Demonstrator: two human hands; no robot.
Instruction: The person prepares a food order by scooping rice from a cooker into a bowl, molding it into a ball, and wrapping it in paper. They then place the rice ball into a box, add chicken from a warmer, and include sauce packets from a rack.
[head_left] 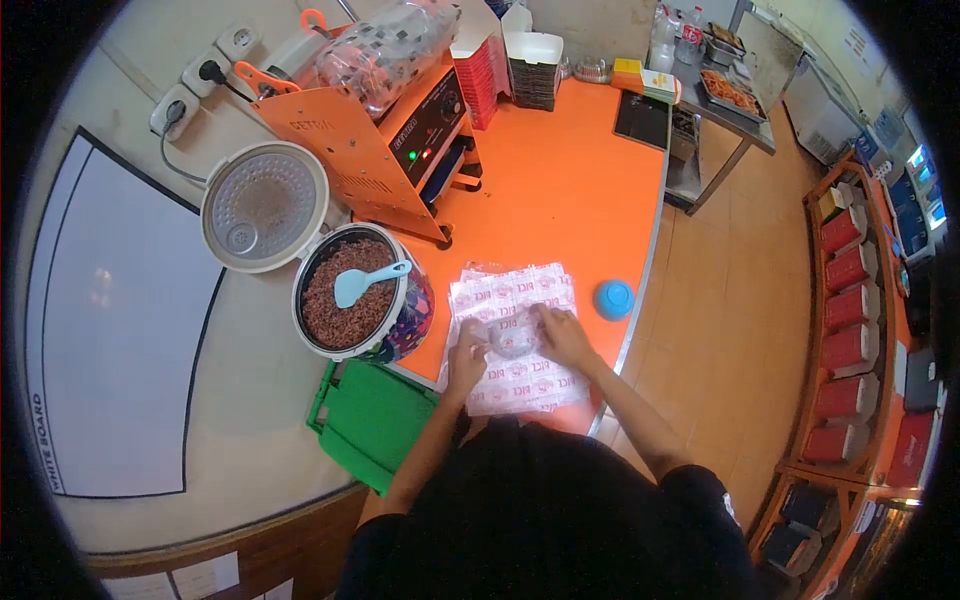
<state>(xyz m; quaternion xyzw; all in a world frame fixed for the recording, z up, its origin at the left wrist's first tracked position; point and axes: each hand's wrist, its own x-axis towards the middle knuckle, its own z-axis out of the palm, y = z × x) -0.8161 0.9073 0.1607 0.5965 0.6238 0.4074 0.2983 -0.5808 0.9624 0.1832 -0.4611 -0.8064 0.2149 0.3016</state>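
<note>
On the orange table lies a stack of printed paper sheets (525, 385). A small clear plastic item (513, 338) sits over the middle of the sheets, between my two hands. My left hand (468, 352) has its fingers closed at the item's left side. At the right side, my right hand (562, 336) pinches its edge. A blue round cup or bowl (613, 299) stands to the right of the sheets. Left of them is an open rice cooker (415, 318) of reddish-brown rice (328, 305), with a light blue paddle (358, 285) resting on the rice.
An orange sealing machine (350, 170) stands at the back left of the orange table (560, 190). Stacked red boxes (480, 88) and a black slab (642, 118) are at the back. A green bin lid (375, 415) is below the cooker; shelves (835, 420) stand far right.
</note>
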